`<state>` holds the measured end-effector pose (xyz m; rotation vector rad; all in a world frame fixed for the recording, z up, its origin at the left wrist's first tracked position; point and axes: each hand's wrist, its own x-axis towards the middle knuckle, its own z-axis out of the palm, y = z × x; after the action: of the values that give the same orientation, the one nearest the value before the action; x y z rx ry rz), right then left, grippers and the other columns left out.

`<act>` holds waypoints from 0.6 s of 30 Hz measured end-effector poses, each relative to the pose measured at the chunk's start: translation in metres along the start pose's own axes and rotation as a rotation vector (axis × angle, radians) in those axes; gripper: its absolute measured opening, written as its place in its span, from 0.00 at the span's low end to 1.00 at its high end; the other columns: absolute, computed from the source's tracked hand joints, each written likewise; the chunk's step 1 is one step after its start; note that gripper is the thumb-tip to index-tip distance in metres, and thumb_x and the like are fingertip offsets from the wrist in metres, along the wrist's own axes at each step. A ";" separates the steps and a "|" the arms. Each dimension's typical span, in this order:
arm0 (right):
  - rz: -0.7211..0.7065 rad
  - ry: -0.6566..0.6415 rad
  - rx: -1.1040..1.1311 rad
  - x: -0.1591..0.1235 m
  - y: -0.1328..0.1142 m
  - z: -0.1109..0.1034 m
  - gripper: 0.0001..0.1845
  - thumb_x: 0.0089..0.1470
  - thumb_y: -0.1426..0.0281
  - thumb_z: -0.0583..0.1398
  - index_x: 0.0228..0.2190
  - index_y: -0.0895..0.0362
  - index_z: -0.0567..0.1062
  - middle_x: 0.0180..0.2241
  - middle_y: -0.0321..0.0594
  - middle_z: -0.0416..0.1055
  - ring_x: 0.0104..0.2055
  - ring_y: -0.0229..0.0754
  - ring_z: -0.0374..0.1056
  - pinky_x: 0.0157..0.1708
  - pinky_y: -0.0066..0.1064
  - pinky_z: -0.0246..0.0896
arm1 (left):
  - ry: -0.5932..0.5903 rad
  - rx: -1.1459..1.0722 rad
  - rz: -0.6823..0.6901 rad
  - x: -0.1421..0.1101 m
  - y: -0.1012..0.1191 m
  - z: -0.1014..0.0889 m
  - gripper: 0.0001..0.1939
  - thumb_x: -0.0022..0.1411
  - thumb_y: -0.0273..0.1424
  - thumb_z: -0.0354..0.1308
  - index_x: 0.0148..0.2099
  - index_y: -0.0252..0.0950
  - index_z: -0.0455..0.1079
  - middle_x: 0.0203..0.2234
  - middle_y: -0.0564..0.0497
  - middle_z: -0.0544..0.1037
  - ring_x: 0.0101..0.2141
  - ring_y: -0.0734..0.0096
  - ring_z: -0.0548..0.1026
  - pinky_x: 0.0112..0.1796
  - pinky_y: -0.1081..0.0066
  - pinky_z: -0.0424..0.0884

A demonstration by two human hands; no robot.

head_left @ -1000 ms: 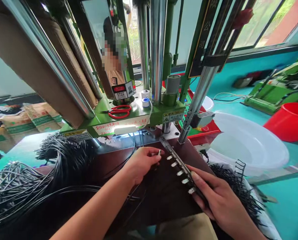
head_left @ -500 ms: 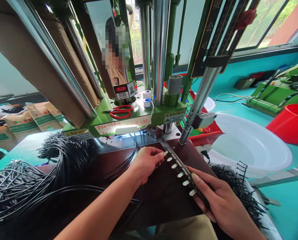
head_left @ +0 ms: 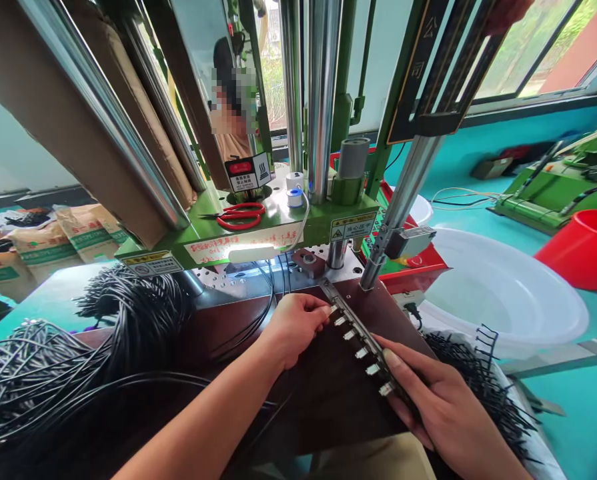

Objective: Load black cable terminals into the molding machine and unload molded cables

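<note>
My right hand [head_left: 441, 393] grips the near end of a long, narrow dark metal bar [head_left: 357, 325], thumb on top. Several small silvery connectors [head_left: 361, 353] stick out in a row from the bar's left side. At the far end, my left hand [head_left: 298, 327] pinches the last connector [head_left: 333, 309] between thumb and fingertips. The bar slants over a dark brown tabletop [head_left: 328, 407], its far tip close to the press's steel bed [head_left: 258, 283]. My left fingers partly hide that connector.
Black cable bundles [head_left: 138, 307] lie at left. A green press plate [head_left: 278, 233] carries red-handled scissors [head_left: 241, 217], with a lit lamp [head_left: 251, 254] on its front. Black moulded pieces [head_left: 483, 380] heap at right, by a white tub [head_left: 508, 287] and red bucket [head_left: 585, 250].
The green press plate, with scissors and lamp, has risen slightly, showing more of the steel bed and block beneath. Both hands and the bar stay nearly in place.
</note>
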<state>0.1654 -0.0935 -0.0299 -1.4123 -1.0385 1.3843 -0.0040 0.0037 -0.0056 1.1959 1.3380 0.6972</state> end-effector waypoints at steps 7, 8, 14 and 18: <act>-0.030 -0.012 -0.016 0.005 0.007 -0.005 0.30 0.48 0.51 0.63 0.50 0.52 0.75 0.31 0.39 0.69 0.27 0.35 0.64 0.19 0.20 0.61 | -0.001 -0.011 -0.009 0.003 0.003 0.001 0.07 0.56 0.25 0.56 0.27 0.31 0.70 0.19 0.54 0.68 0.20 0.80 0.61 0.23 0.76 0.57; -0.044 -0.025 -0.031 0.005 0.008 -0.006 0.29 0.48 0.52 0.63 0.50 0.52 0.75 0.35 0.40 0.70 0.31 0.37 0.65 0.22 0.20 0.63 | -0.007 -0.014 -0.014 0.003 0.003 0.000 0.07 0.56 0.25 0.56 0.26 0.32 0.70 0.19 0.54 0.68 0.20 0.80 0.61 0.23 0.76 0.57; 0.028 -0.042 -0.052 0.001 0.004 -0.001 0.33 0.51 0.50 0.60 0.53 0.55 0.71 0.22 0.35 0.64 0.18 0.31 0.53 0.12 0.20 0.48 | -0.006 -0.007 -0.010 0.005 -0.002 0.002 0.09 0.55 0.25 0.55 0.24 0.33 0.69 0.18 0.54 0.68 0.18 0.79 0.61 0.21 0.75 0.57; 0.076 -0.068 -0.131 0.008 -0.005 -0.008 0.39 0.47 0.49 0.62 0.53 0.62 0.69 0.14 0.27 0.56 0.14 0.31 0.48 0.12 0.23 0.45 | 0.041 0.083 0.111 0.001 0.008 -0.012 0.05 0.52 0.29 0.60 0.26 0.33 0.73 0.17 0.54 0.68 0.18 0.78 0.61 0.22 0.75 0.56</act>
<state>0.1734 -0.0846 -0.0274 -1.5225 -1.1475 1.4492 -0.0129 0.0100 0.0033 1.3363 1.3536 0.7546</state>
